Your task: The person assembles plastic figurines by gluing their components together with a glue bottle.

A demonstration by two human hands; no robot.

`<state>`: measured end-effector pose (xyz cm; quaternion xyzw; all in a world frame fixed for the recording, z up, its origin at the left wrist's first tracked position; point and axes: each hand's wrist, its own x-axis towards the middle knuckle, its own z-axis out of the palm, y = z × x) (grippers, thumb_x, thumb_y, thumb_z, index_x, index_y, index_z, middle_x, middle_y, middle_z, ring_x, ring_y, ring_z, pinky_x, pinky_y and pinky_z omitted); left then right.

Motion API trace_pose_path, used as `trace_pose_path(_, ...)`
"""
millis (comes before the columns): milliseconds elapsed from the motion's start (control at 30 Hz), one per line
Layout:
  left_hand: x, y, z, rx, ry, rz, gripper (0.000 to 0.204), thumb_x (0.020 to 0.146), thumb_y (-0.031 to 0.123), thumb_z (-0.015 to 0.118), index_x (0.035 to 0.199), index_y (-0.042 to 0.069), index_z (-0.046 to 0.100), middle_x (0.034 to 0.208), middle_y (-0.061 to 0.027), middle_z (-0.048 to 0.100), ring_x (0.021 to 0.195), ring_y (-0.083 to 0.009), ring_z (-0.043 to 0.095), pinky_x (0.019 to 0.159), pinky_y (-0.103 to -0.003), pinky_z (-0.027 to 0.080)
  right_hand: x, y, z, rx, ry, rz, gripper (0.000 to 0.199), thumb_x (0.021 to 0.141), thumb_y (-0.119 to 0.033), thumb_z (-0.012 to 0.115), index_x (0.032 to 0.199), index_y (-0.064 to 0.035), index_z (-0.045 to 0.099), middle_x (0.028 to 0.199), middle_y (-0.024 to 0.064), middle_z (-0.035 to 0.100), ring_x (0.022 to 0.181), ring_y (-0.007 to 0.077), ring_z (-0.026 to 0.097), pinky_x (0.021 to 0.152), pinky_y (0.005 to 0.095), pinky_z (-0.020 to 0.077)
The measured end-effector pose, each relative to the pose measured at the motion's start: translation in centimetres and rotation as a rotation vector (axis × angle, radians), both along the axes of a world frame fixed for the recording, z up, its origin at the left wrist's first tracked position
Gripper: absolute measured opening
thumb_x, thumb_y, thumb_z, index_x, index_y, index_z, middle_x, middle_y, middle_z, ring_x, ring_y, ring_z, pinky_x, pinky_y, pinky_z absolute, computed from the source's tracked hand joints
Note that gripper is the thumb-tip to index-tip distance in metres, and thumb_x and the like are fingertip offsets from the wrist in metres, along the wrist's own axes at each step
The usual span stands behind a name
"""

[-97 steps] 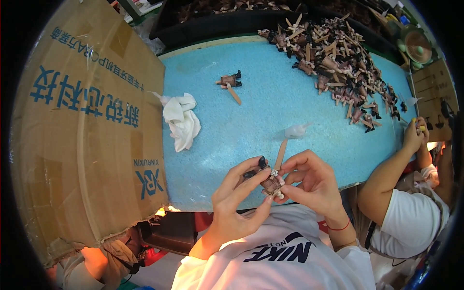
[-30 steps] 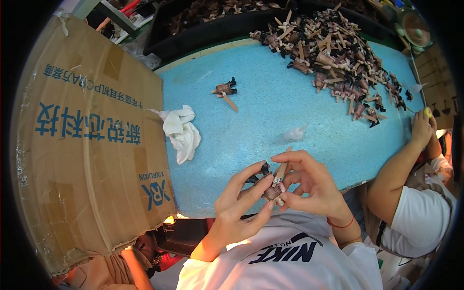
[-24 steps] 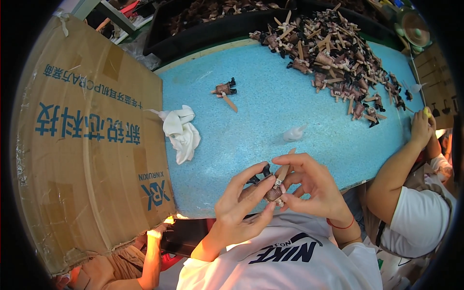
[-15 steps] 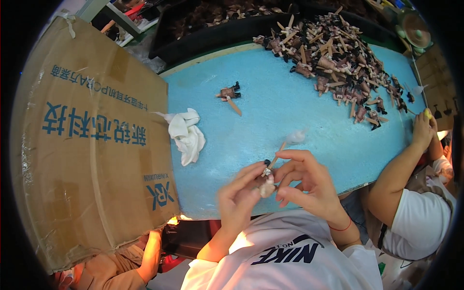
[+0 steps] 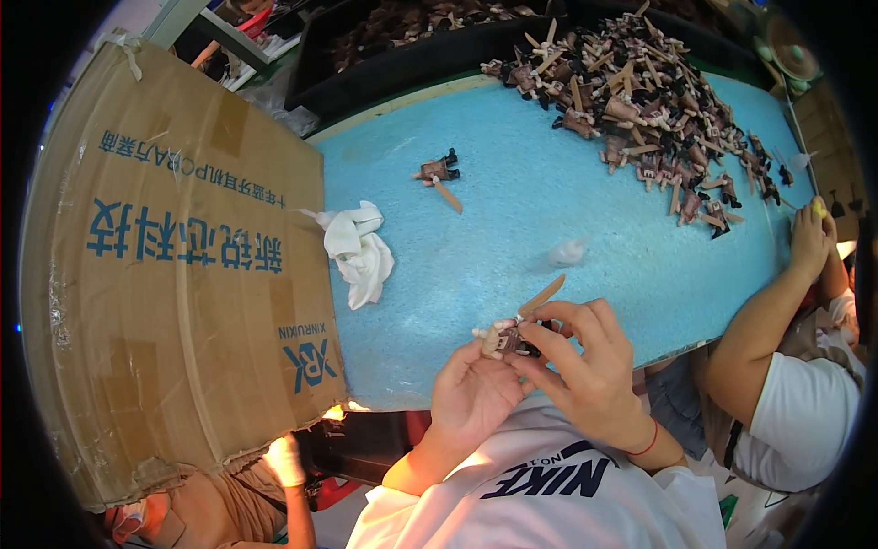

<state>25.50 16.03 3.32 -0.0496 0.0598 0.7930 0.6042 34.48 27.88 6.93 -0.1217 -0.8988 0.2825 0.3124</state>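
A small figurine with a pale end, a brownish-pink body and dark legs is in front of me, above the near part of the blue tabletop. A flat tan stick or blade juts from it toward the far right. My right hand is closed, its thumb and fingertips pinching the figurine's dark-legged end. Palm upward, my left hand lies open beneath the pale end, its fingers partly hidden by the figurine and touching it. A similar figurine with a tan blade lies alone farther off on the tabletop.
A large cardboard box borders the left side. Beside it lies a crumpled white cloth. A small translucent bottle rests beyond my hands. Many figurines are heaped in a pile at the far right. A co-worker's arm reaches in from the right.
The figurine has turned from upright to lying sideways, pale end to the left. My left hand has rolled palm up and loosened, while my right fingers have closed on the figurine.
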Motion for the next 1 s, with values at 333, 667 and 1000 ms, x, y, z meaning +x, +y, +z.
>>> trace_pose_path(333, 0.6, -0.2, 0.8, -0.036, 0.083, 0.07, 0.036, 0.089, 0.031, 0.045, 0.111, 0.005, 0.057, 0.113, -0.0069, 0.058, 0.105, -0.0182, 0.051, 0.093, -0.037, 0.037, 0.3, -0.8, 0.2, 0.152, 0.045, -0.047, 0.032, 0.059, -0.013, 0.06, 0.089, -0.0022, 0.062, 0.091, 0.0077, 0.054, 0.072, 0.0195, 0.05, 0.055, 0.0295, 0.039)
trace_pose_path(667, 0.3, -0.1, 0.6, -0.122, 0.078, 0.106, 0.027, 0.091, 0.025, 0.046, 0.097, 0.003, 0.06, 0.098, -0.0097, 0.061, 0.097, -0.0218, 0.055, 0.087, -0.045, 0.042, 0.4, -0.9, 0.6, 0.104, -0.007, -0.027, 0.034, 0.058, -0.004, 0.07, 0.091, -0.0002, 0.061, 0.092, 0.0101, 0.055, 0.073, 0.0229, 0.051, 0.058, 0.0321, 0.0437)
trace_pose_path(1000, 0.6, 0.2, 1.5, -0.199, 0.265, 0.088, 0.026, 0.091, 0.023, 0.048, 0.096, 0.001, 0.06, 0.094, -0.008, 0.061, 0.095, -0.0199, 0.054, 0.088, -0.041, 0.043, 0.6, -0.6, 0.1, 0.029, 0.056, -0.021, 0.031, 0.061, -0.009, 0.062, 0.091, 0.0007, 0.059, 0.091, 0.0103, 0.054, 0.072, 0.0227, 0.051, 0.058, 0.0303, 0.0436)
